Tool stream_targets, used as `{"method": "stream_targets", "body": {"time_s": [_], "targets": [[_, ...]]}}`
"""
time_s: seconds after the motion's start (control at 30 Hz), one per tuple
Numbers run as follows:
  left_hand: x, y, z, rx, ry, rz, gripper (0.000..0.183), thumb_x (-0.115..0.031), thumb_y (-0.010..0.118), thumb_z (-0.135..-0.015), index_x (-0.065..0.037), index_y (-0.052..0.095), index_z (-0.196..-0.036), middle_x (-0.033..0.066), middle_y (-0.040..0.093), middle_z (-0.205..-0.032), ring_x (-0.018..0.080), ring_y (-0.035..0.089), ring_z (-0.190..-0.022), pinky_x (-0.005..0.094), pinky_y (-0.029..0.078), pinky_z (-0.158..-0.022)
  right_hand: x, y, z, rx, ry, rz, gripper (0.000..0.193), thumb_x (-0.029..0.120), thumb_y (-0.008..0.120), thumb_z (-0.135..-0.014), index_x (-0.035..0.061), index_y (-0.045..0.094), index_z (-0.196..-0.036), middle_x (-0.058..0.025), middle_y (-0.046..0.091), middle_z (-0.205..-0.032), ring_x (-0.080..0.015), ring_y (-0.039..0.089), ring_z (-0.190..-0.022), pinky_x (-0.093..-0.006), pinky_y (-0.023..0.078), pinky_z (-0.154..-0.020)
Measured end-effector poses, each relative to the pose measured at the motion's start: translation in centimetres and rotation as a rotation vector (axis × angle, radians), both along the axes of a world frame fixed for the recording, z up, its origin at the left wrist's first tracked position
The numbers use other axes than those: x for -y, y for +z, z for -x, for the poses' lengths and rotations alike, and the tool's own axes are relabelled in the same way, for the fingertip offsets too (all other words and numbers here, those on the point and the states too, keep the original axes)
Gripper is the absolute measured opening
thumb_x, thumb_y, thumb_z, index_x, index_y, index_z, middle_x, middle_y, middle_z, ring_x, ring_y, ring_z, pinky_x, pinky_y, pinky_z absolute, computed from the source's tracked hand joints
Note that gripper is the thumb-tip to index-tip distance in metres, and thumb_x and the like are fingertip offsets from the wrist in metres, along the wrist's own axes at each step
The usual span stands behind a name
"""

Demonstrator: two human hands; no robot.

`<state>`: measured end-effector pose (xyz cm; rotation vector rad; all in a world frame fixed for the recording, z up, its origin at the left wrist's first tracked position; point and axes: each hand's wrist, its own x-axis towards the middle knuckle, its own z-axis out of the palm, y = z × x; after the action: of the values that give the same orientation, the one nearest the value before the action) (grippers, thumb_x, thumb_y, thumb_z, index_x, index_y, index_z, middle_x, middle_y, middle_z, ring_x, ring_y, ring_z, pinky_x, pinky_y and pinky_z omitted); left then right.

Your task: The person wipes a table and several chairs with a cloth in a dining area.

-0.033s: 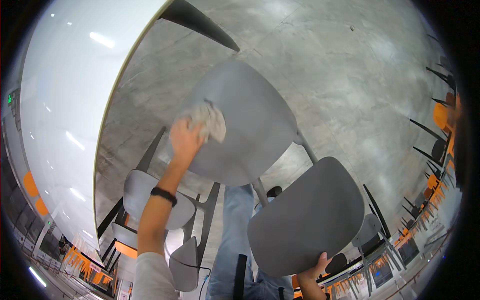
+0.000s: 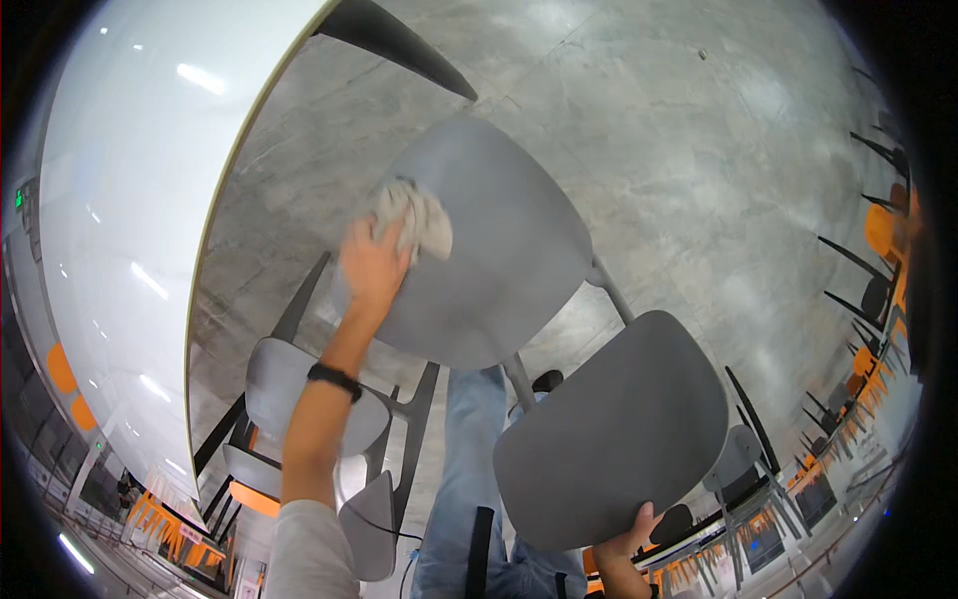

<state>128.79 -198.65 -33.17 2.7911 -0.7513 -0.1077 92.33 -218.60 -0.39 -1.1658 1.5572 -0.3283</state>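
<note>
In front of me stands a grey chair, its broad seat [image 2: 499, 240] in the middle and its backrest [image 2: 614, 429] nearer to me on the right. A crumpled beige cloth [image 2: 424, 222] lies against the left part of the seat. My left hand [image 2: 376, 262] is closed on this cloth and presses it to the surface; a black band circles the wrist. At the backrest's lower edge, my right hand [image 2: 629, 539] grips the chair, thumb on the near face and the other fingers hidden behind it.
A long white table [image 2: 140, 230] runs along the left, a dark tapered leg [image 2: 399, 45] showing at its far end. More grey chairs [image 2: 364, 424] stand at the lower left, close to my left arm. Rows of orange and dark chairs [image 2: 878, 235] line the far right.
My left hand and the cloth have slid slightly forward over the seat, away from me. The chair and my right hand have stayed in place.
</note>
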Motion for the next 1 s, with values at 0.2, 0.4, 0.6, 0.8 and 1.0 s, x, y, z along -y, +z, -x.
{"method": "stream_targets", "body": {"time_s": [0.2, 0.4, 0.6, 0.8, 1.0], "targets": [[10.2, -2.3, 4.2, 0.079, -0.374, 0.2, 0.02, -0.027, 0.074, -0.079, -0.023, 0.074, -0.099, 0.0078, 0.062, -0.108, 0.03, 0.06, -0.097, 0.0441, 0.05, -0.077, 0.2, -0.1, 0.1, -0.009, 0.088, 0.007, 0.082, 0.047, 0.056, -0.095, 0.0002, 0.031, -0.158, -0.0177, 0.047, -0.149, -0.0297, 0.05, -0.131, -0.0466, 0.039, -0.113], [0.3, 0.2, 16.9, -0.141, -0.846, 0.146, 0.012, -0.032, 0.072, -0.078, -0.021, 0.07, -0.084, 0.0006, 0.061, -0.098, 0.0262, 0.06, -0.097, 0.0432, 0.05, -0.078, 0.1, 0.1, -0.1, 0.0, -0.018, -0.037, 0.082, 0.044, 0.058, -0.096, 0.003, 0.028, -0.16, -0.017, 0.045, -0.149, -0.0305, 0.05, -0.131, -0.0478, 0.039, -0.114], [-7.4, 1.3, 4.7, -0.047, -0.258, -0.08, 0.046, -0.029, 0.079, -0.08, -0.018, 0.072, -0.124, 0.0163, 0.063, -0.105, 0.0353, 0.063, -0.095, 0.0487, 0.052, -0.08, 0.1, -0.2, 0.9, 0.049, 0.034, -0.06, 0.084, 0.047, 0.056, -0.096, 0.0043, 0.025, -0.161, -0.0176, 0.043, -0.151, -0.0312, 0.048, -0.133, -0.0493, 0.039, -0.113], [8.6, -0.5, -0.1, 0.155, -0.042, 0.049, 0.044, -0.025, 0.079, -0.08, -0.026, 0.073, -0.123, 0.0122, 0.063, -0.113, 0.031, 0.063, -0.102, 0.0446, 0.053, -0.082, -0.2, 0.1, 0.8, -0.075, 0.009, -0.073, 0.082, 0.051, 0.055, -0.096, 0.0024, 0.03, -0.157, -0.018, 0.046, -0.145, -0.0302, 0.049, -0.13, -0.048, 0.041, -0.11], [17.6, -2.0, 13.3, 0.004, -0.713, 0.315, 0.009, -0.025, 0.07, -0.08, -0.02, 0.075, -0.087, 0.0005, 0.065, -0.105, 0.024, 0.061, -0.098, 0.0416, 0.05, -0.074, -0.4, 0.2, 0.1, -0.004, 0.011, -0.063, 0.08, 0.047, 0.059, -0.095, 0.0008, 0.033, -0.155, -0.0179, 0.05, -0.142, -0.0297, 0.05, -0.129, -0.048, 0.041, -0.11]]}}
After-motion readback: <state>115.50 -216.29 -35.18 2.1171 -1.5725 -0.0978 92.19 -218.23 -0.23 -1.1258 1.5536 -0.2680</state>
